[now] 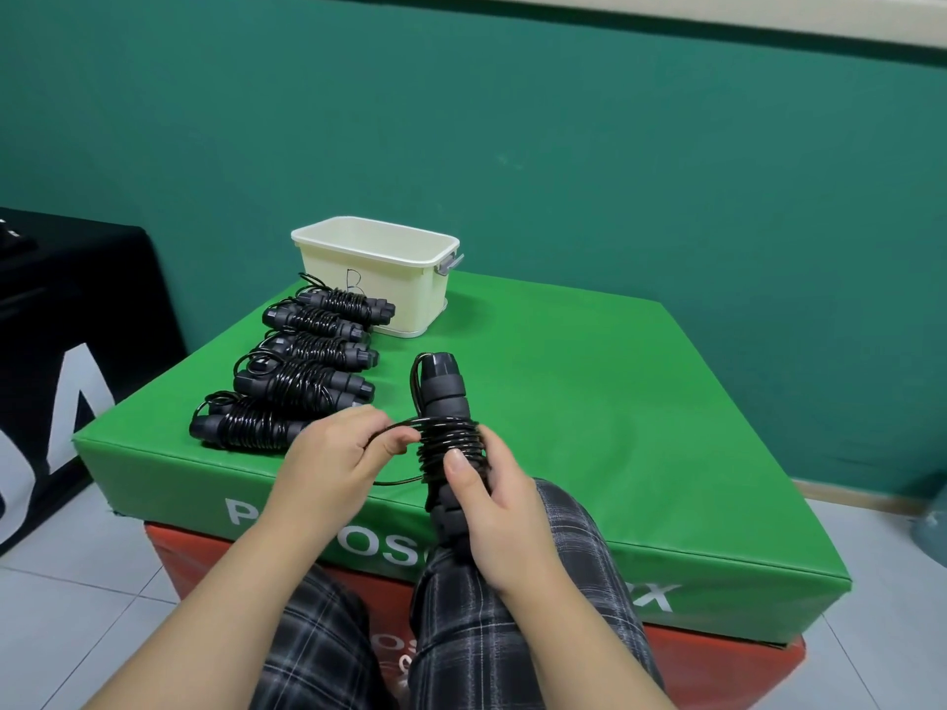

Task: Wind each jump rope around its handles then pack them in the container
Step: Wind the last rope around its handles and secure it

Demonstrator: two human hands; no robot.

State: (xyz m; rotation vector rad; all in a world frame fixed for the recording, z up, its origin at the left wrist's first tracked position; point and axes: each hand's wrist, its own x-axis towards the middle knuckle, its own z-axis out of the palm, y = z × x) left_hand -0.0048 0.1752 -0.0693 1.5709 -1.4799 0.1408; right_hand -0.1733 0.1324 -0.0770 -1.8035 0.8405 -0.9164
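My right hand (494, 509) grips the paired black handles of a jump rope (445, 397), held upright near the box's front edge, thumb pressing on the coils wound round their middle. My left hand (328, 461) pinches the loose black cord just left of those coils. Several wound jump ropes (302, 371) lie in a row on the left side of the green padded box (589, 412). A cream plastic container (374, 271), marked with a letter, stands behind them at the far edge; I see nothing inside it from here.
The green box sits on a red one (717, 673). A black draped table (66, 325) stands to the left. A green wall lies behind, and white tiled floor surrounds the boxes. My legs in plaid trousers (461, 632) are at the bottom.
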